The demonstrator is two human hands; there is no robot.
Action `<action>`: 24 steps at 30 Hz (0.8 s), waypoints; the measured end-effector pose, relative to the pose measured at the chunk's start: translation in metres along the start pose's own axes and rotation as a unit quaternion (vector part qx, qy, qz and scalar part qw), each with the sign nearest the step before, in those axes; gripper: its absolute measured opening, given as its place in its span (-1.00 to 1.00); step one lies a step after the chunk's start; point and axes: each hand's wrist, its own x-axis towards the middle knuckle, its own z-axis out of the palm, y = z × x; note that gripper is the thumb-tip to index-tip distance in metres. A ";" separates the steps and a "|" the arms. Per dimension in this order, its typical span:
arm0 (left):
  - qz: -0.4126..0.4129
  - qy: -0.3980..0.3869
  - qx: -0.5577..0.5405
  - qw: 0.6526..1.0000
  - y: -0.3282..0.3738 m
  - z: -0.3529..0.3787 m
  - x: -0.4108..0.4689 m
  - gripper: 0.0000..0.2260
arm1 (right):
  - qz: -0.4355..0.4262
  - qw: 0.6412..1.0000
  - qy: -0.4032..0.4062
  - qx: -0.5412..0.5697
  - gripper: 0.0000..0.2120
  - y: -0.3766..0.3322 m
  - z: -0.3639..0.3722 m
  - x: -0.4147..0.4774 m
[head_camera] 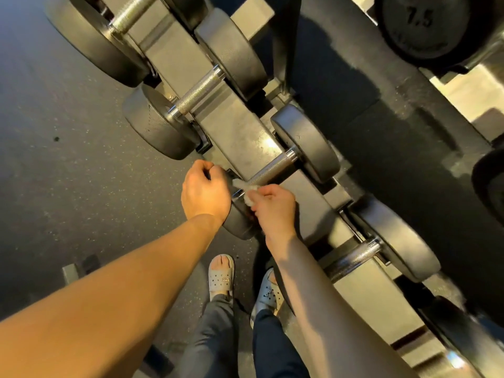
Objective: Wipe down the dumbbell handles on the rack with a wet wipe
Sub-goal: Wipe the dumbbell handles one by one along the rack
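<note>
White crumpled wet wipe (244,190), pinched in the right hand's (274,211) curled fingers, lies on the near end of a knurled steel dumbbell handle (272,167) on the grey metal rack (218,115). The left hand (204,192) is curled beside it; I cannot tell whether it grips anything. The wiping step is likely in hand; the next move calls for a sweep along the bar.

Knurled shiny metal handle (272,167), matt dumbbell heads (305,143)

Our right hand (275,208) pinches the wet wipe (246,192) against the knurled handle (272,167), just beyond our fingertips (266,190). Our left hand (206,189) (fingers curled) grips the dumbbell head (240,226) beside them.
</note>
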 end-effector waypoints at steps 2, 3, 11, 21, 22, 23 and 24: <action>0.001 -0.002 0.002 1.000 -0.001 0.001 0.000 -0.85 | -0.022 0.993 0.078 0.080 -0.91 -0.015 -0.013 0.009; 0.001 -0.002 0.003 1.000 -0.001 0.001 0.000 -0.85 | -0.025 0.983 0.105 0.149 -0.89 -0.022 -0.017 0.014; 0.000 -0.003 0.002 1.000 0.000 0.001 0.000 -0.85 | -0.051 0.998 0.041 0.025 -0.92 0.001 0.014 -0.002; 0.002 -0.029 -0.029 0.999 -0.004 -0.001 0.000 -0.87 | 0.054 0.981 0.103 0.155 -0.83 -0.010 -0.008 0.011; 0.006 -0.033 -0.029 0.999 -0.004 -0.002 0.001 -0.84 | 0.046 0.983 0.104 0.142 -0.84 -0.009 -0.002 0.011; 0.007 -0.038 -0.024 0.999 -0.004 -0.003 0.002 -0.82 | 0.034 0.987 0.110 0.116 -0.84 -0.007 0.005 0.009; 0.010 -0.044 -0.020 0.999 -0.003 -0.004 0.003 -0.80 | 0.019 0.988 0.121 0.093 -0.83 -0.005 0.011 0.007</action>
